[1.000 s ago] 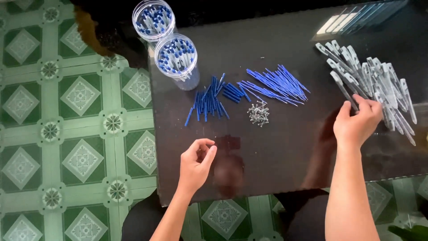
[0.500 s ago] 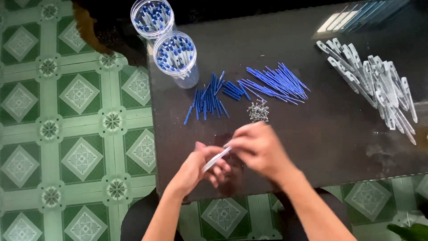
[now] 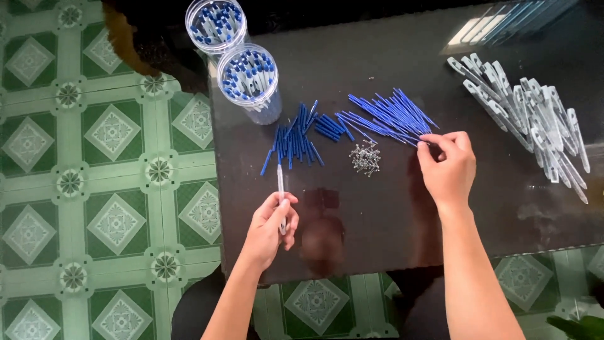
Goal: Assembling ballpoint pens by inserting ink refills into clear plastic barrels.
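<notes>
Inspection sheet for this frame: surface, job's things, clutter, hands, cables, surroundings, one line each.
Surface: dark glossy table, reflections on it.
Job's things: clear pen barrel; pile of long blue refills; pile of short blue parts; small heap of metal springs; pile of clear barrels.
Clutter: two clear jars of blue-capped pens at the table's far left corner.
Hands: left hand holds the clear pen barrel, pointing away from the person; right hand pinches at the near end of the refill pile.
Cables: nothing seen.
Surroundings: green patterned tile floor; green leaf at bottom right.
</notes>
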